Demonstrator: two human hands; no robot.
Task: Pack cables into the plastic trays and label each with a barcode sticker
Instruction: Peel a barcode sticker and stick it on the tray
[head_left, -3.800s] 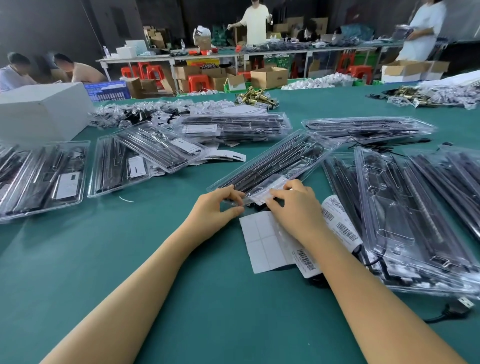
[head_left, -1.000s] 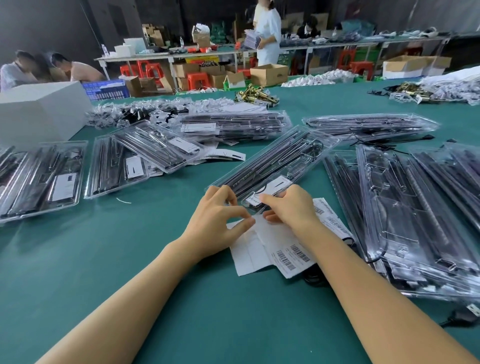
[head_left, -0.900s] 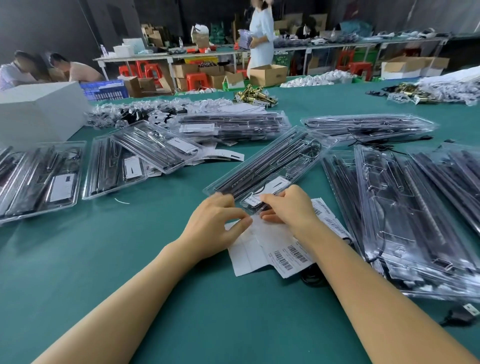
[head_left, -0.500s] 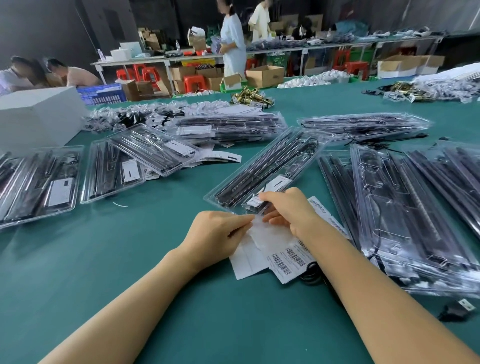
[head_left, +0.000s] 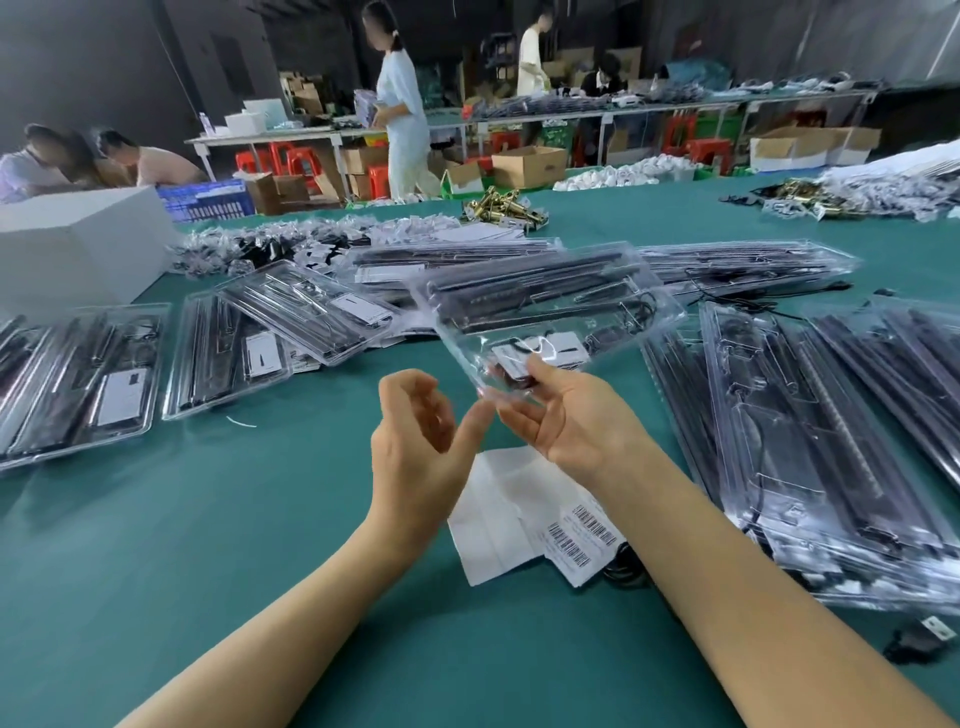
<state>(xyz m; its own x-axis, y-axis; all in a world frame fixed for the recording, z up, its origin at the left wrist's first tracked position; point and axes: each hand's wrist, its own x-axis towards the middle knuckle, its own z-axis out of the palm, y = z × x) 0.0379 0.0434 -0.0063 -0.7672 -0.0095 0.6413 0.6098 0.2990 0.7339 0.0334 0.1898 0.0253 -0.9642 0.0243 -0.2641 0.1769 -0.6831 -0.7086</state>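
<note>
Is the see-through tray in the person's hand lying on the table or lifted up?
Lifted up. The right hand grips the near end of the clear tray, which hangs tilted above the green table. The left hand is off it.

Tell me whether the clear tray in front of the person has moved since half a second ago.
Yes. The tray has left the green table; the right hand holds its near end raised above the sticker sheets.

Bare green table (head_left: 218, 545) lies open near and left of the arms; packed trays (head_left: 83, 379) crowd the far left; a tray stack (head_left: 810, 467) blocks the right; sticker sheets (head_left: 514, 514) lie between the forearms.
</note>
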